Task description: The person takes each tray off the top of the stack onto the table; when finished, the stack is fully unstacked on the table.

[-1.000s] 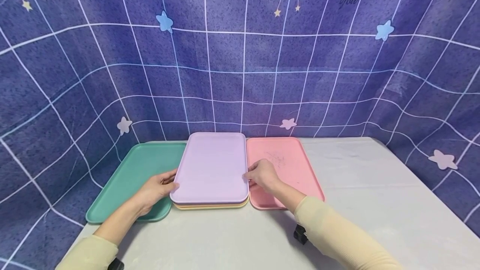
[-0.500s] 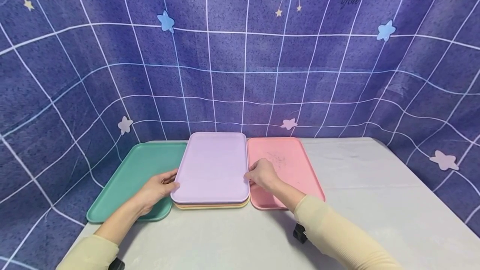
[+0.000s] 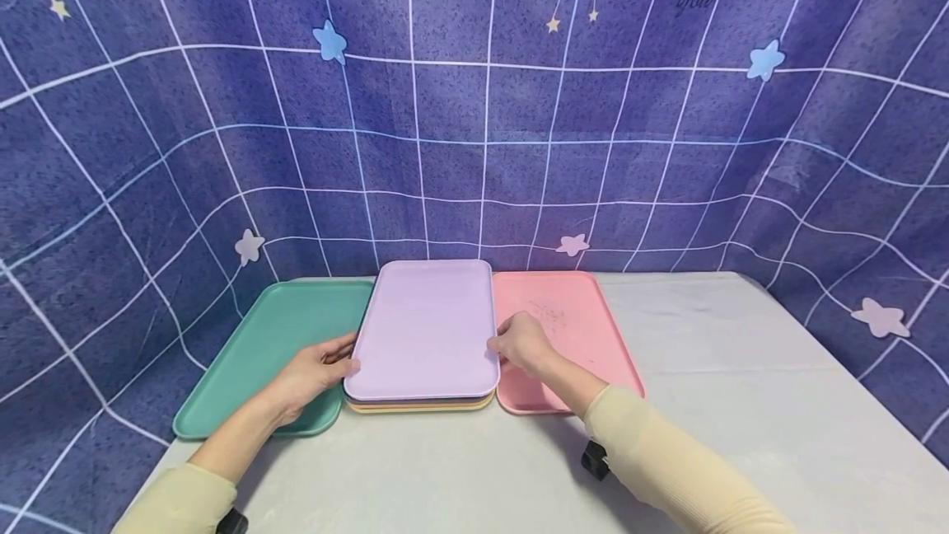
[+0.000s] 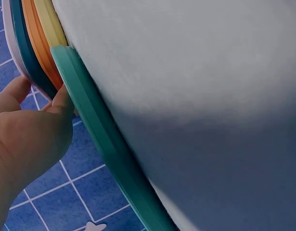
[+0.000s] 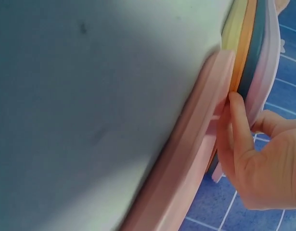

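Observation:
A lavender tray (image 3: 426, 328) lies on top of a stack, its near edge slightly right of and above the trays under it. My left hand (image 3: 307, 381) holds its left edge, thumb on the lavender rim and fingers at the stack's side. At the opposite edge my right hand (image 3: 525, 344) pinches the same tray with thumb above and fingers below. Under it show a dark teal tray (image 4: 23, 45), an orange tray (image 4: 39, 43) and a yellow tray (image 4: 50, 21). The undersides of the stack are mostly hidden in the head view.
To the left a green tray (image 3: 245, 361) lies flat, partly beneath my left wrist. A pink tray (image 3: 571, 311) with dark scuffs lies right of the stack. Everything is on a whitish table (image 3: 741, 377); a blue gridded cloth (image 3: 460, 105) hangs behind and at both sides.
The lavender tray has shifted slightly right and up in the head view, and more dark teal rim shows beneath it. Both hands have moved slightly right with it.

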Available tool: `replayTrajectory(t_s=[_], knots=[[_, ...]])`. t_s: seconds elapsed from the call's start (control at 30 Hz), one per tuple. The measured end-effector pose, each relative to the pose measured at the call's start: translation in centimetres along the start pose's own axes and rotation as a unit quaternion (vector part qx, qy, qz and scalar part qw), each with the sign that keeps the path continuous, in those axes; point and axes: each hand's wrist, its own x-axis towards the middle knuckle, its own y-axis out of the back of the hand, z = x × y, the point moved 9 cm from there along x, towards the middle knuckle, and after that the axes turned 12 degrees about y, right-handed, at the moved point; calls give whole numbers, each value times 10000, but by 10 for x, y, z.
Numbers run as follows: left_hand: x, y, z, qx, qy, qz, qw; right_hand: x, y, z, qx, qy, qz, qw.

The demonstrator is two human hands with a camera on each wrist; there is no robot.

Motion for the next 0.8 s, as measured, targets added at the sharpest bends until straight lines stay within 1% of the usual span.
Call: replayTrajectory(t_s=[0.17,0.33,0.47,0.63,0.8], knots=[[-2,0,1,83,12,-29,10000,0,1,3,213,-79,-39,9997],[1,-1,-1,-75,-59,-73,9999,-1,1,4,316,-104,-109,9994],[2,-2,-3,-94,-65,-106,9999,-2,5,7,599,-213,-46,9980],[1,-1,-1,46,-39,-61,10000,-4,11,12,1040,-334,92,9940],[0,-1,0,214,-87,52,9997,-3,11,15,1171,-291,68,9927]])
